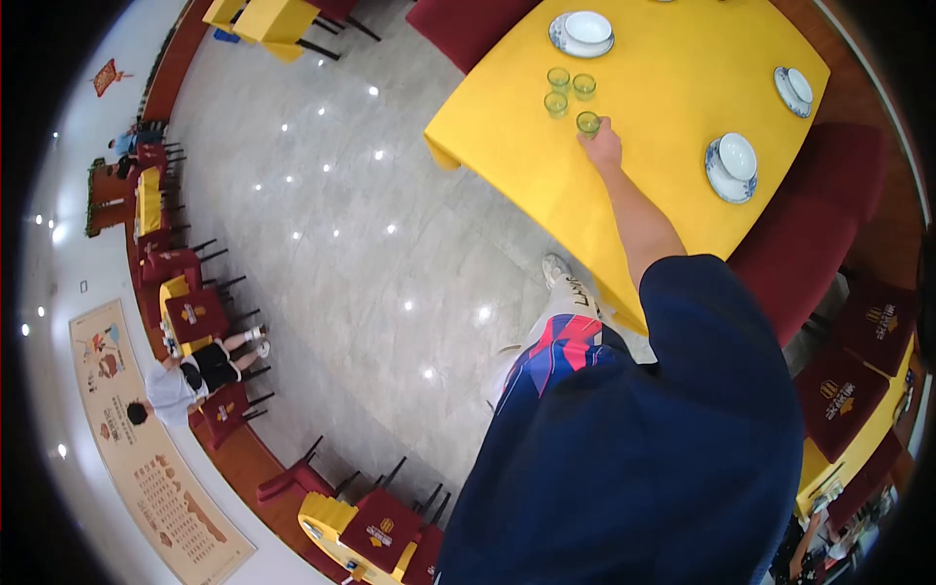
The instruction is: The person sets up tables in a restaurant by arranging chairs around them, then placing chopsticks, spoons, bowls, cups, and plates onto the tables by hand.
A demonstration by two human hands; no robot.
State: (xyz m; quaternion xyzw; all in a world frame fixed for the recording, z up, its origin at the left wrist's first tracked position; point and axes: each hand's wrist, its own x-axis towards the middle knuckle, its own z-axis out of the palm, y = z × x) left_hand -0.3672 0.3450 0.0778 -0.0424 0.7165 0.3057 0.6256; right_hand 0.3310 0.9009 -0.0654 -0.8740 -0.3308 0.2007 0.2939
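Note:
My right hand [604,146] reaches forward over the yellow-covered table [517,136], its fingers closed around a small green-tinted glass [587,122]. The glass is at table height; whether its base touches the cloth I cannot tell. Just beyond it, three similar glasses stand close together: one at the left rear [558,78], one at the right rear [584,86] and one nearer [556,103]. Farther back is a white bowl [588,26] on a blue-patterned plate [565,46]. Right of my arm, another bowl [738,156] sits on its plate [726,187]. My left hand is out of view.
A third bowl [799,86] and plate stand at the table's far right. Dark red chairs [819,224] border the table. Grey tiled floor [322,195] stretches left. Along the left wall, a seated person [185,375] is among more chairs and yellow-covered tables. People are partly visible at bottom right.

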